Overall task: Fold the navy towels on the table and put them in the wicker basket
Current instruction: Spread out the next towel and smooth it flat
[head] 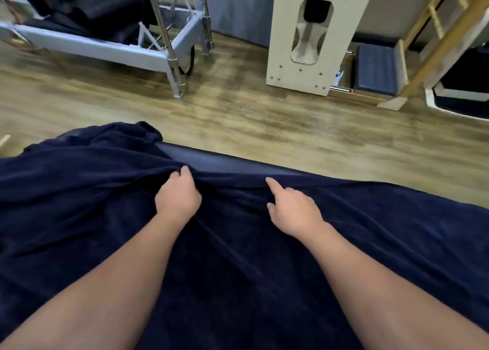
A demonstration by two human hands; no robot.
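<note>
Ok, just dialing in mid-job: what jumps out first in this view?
The navy towel, spread rumpled over the near table and filling the lower frame. At its far edge the left hand grips a bunch of cloth while the right hand touches the hem, index finger out. Beyond, on the wood floor, stands a pale wooden box.

Single head-worn wide-angle view looked forward and steeply down from just behind both forearms, close over the left hand and right hand, taking in towel beneath them and floor beyond the fingertips.
</note>
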